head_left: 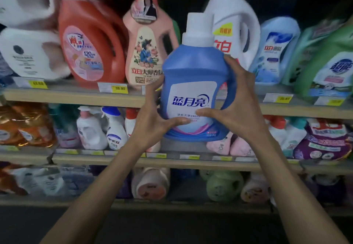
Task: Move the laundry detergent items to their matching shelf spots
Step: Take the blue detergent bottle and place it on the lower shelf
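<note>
I have the blue bottle (191,94) between both hands in the middle of the frame. It is off the shelves, held out in front of them. My left hand (152,123) wraps its lower left side, with the thumb lying across the bottom of the label and the fingers (157,83) reaching up round the back. My right hand (238,106) grips the handle side. Its thumb presses the lower right of the label and its fingers curl over the shoulder above the handle. Both hands are closed firmly on the bottle, neither one slack.

The bottle stands nearly upright, its long axis running top to bottom of the frame, with the white cap (199,29) up and the label towards me. Its base hangs below the front edge of the top shelf (76,96), while the cap rises in front of that shelf's row.

What matters next is the dark gap straight behind the cap, between the pink bottle (147,52) on the left and the white bottle (233,23) on the right. I judge that slot to be the likely spot, though I can't read a matching tag. To reach it, the base must come up over the shelf edge and then go straight in, away from me. The gap looks narrow, so the handle side could knock the white bottle. Both hands are equally near.
</note>
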A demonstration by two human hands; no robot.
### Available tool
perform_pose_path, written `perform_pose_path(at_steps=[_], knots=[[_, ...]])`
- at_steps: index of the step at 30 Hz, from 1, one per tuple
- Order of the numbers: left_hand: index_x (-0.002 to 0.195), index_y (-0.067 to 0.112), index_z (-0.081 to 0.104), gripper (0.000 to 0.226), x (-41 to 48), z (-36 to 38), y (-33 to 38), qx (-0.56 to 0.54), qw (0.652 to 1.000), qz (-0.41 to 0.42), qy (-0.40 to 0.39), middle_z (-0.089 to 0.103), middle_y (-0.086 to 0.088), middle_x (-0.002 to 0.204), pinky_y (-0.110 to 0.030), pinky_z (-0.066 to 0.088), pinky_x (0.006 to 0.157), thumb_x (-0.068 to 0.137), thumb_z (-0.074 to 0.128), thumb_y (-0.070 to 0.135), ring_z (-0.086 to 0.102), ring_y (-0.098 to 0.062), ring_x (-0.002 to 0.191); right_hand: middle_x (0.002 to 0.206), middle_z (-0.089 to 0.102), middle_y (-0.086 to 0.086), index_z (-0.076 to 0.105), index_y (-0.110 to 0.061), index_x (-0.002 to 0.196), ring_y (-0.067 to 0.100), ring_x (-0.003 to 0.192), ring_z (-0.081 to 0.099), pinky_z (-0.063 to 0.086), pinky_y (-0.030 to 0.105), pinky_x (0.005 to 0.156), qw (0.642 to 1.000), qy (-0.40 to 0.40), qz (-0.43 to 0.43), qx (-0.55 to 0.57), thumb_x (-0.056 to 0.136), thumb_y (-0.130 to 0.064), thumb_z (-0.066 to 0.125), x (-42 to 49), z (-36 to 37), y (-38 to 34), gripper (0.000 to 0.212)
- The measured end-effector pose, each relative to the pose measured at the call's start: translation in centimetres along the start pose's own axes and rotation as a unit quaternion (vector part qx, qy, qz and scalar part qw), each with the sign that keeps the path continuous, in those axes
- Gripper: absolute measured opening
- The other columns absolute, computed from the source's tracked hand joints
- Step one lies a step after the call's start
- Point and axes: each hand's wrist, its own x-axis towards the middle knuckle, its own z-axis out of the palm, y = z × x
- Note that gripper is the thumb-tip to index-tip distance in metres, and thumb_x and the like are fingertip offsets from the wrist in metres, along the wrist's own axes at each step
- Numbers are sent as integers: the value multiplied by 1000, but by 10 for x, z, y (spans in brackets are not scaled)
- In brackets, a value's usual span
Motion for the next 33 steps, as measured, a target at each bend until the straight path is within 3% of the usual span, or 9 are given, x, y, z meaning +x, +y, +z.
perform_pose_path(at_steps=[3, 6, 10, 15, 20, 25, 29, 33], knots=[[149, 23, 25, 108, -16, 16, -37, -10, 1000, 12, -9, 61, 1, 134, -33, 58, 93, 66, 93, 27, 63, -6, 121, 145, 31, 4, 22, -34, 152, -4, 126, 29, 21, -7, 95, 1000, 9, -15, -24, 57, -40, 93, -23, 22, 31, 118], [145, 25, 26, 103, -33, 32, -75, -13, 999, 32, -5, 57, 6, 134, -24, 57, 92, 64, 90, 19, 62, -4, 122, 145, 31, 5, 22, -37, 151, -6, 122, 28, 21, -9, 92, 999, 22, -17, -27, 58, -40, 93, -52, 42, 60, 117], [144, 25, 27, 102, -53, 51, -125, -7, 998, 58, -10, 51, -4, 144, -31, 55, 99, 64, 90, 17, 55, -14, 132, 138, 32, 5, 25, -36, 151, -1, 119, 32, 24, -5, 93, 998, 27, -26, -43, 58, -40, 93, -86, 67, 93, 115], [145, 32, 27, 106, -67, 64, -159, -13, 999, 50, -1, 52, 7, 143, -39, 53, 103, 62, 93, 22, 54, -10, 133, 143, 29, 1, 20, -43, 151, 11, 132, 34, 34, 23, 101, 998, 29, -12, -62, 58, -43, 93, -106, 83, 118, 118], [139, 47, 31, 102, -79, 73, -182, -25, 999, 39, 4, 55, 6, 141, -44, 57, 98, 61, 94, 33, 57, -12, 130, 145, 28, 3, 21, -40, 151, 15, 134, 33, 34, 27, 103, 997, 16, 2, -75, 58, -45, 92, -119, 96, 137, 118], [134, 57, 33, 99, -84, 78, -208, -20, 999, 31, 15, 50, 4, 144, -43, 55, 100, 57, 94, 46, 54, -11, 133, 147, 29, 1, 17, -47, 150, 10, 134, 29, 29, 20, 102, 998, 1, 19, -67, 60, -49, 90, -128, 110, 151, 116], [139, 50, 32, 102, -89, 81, -226, -16, 1000, 19, 8, 49, 4, 145, -39, 54, 102, 59, 94, 42, 53, -10, 134, 146, 30, -1, 17, -51, 147, 8, 132, 31, 28, 16, 102, 998, -7, 24, -55, 57, -46, 92, -131, 120, 161, 117], [138, 49, 31, 103, -97, 87, -239, -19, 1000, -4, 6, 52, 25, 137, -29, 55, 98, 60, 97, 33, 55, -2, 128, 147, 30, -3, 13, -62, 139, -1, 129, 29, 27, 10, 103, 999, -14, 22, -36, 57, -45, 93, -138, 131, 175, 116]])
